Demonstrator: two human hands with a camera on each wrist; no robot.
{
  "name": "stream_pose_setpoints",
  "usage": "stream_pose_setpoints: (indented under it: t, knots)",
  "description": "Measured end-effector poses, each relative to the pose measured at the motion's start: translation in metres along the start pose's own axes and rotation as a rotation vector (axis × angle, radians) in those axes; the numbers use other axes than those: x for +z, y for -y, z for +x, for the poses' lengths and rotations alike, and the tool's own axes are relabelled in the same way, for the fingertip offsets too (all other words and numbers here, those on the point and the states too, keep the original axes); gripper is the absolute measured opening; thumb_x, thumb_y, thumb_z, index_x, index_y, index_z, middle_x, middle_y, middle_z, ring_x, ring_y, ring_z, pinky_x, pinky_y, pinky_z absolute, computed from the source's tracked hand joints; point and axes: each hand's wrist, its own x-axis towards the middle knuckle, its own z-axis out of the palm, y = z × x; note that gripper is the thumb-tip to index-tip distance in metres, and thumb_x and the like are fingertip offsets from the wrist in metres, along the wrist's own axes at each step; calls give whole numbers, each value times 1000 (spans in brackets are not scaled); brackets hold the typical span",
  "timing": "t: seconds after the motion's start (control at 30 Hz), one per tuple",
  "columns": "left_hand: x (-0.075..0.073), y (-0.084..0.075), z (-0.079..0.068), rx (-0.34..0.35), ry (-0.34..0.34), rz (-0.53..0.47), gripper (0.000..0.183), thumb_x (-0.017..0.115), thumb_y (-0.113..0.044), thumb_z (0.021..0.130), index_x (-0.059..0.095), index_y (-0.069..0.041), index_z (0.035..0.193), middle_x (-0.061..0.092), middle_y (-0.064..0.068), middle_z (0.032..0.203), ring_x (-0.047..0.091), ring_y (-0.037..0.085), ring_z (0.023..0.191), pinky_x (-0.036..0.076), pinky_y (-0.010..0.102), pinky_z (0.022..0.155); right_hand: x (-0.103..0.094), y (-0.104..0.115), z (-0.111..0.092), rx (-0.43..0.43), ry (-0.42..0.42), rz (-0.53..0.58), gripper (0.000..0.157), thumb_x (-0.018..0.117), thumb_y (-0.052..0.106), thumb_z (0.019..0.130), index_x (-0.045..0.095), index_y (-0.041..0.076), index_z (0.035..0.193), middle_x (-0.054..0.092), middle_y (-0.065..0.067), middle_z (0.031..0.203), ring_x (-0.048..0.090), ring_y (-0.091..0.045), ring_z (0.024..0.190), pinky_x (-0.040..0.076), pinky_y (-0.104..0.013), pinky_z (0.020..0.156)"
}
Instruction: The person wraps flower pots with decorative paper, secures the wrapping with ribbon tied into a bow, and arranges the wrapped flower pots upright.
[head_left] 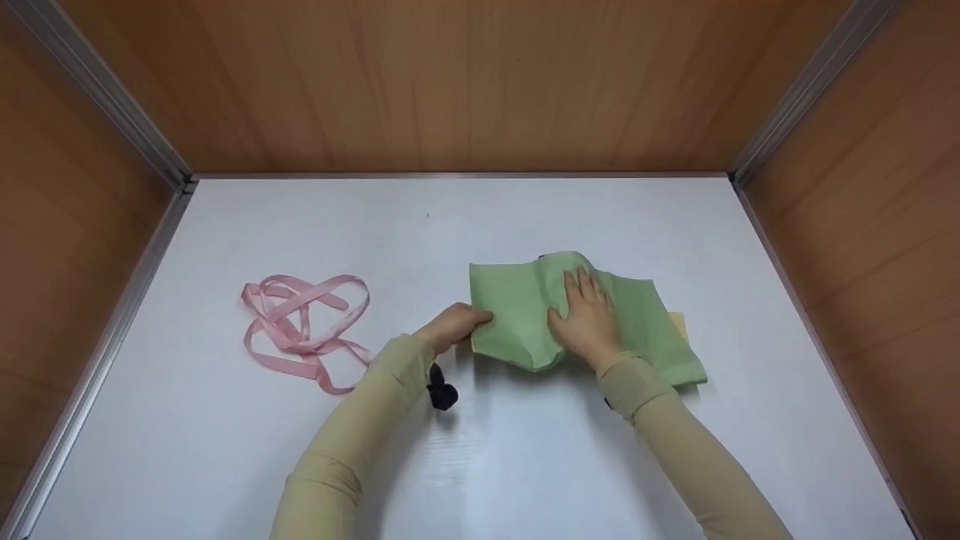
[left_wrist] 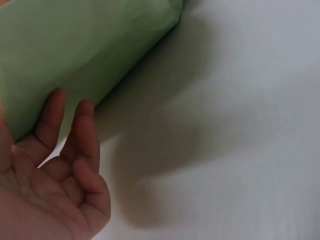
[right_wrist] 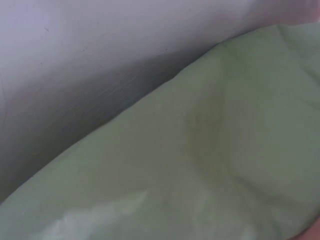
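My left hand (head_left: pixel 451 328) pinches the green sheet (head_left: pixel 513 301), possibly paper, by its left edge; my right hand (head_left: pixel 588 321) rests on it, fingers straight. It lies on white tabletop (head_left: pixel 420 244), open beyond its far edge.

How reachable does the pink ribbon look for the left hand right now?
Probably yes: the pink ribbon lies just left of the left hand, with nothing visible standing between them. That hand pinches the green sheet's edge, so it would likely need to let go first.
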Motion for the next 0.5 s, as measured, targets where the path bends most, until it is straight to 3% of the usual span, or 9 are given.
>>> stream_pose_setpoints:
  t: [0.33, 0.5]
  knots:
    - [1, -2, -3, 5, -2, 22, 36, 48, -27, 96, 56, 3, 114, 58, -1, 81, 54, 10, 74, 44, 27, 85, 0, -2, 1, -3, -22, 16, 68, 50, 32, 92, 27, 0, 147, 17, -21, 156, 14, -40, 143, 16, -55, 114]
    - [0, 1, -4, 24, -16, 29, 32, 50, -27, 96, 61, 1, 104, 58, -1, 78, 54, 11, 76, 41, 32, 94, 0, -1, 0, -4, -18, 16, 69, 50, 32, 92, 26, -1, 148, 17, -22, 156, 13, -40, 143, 15, -55, 114]
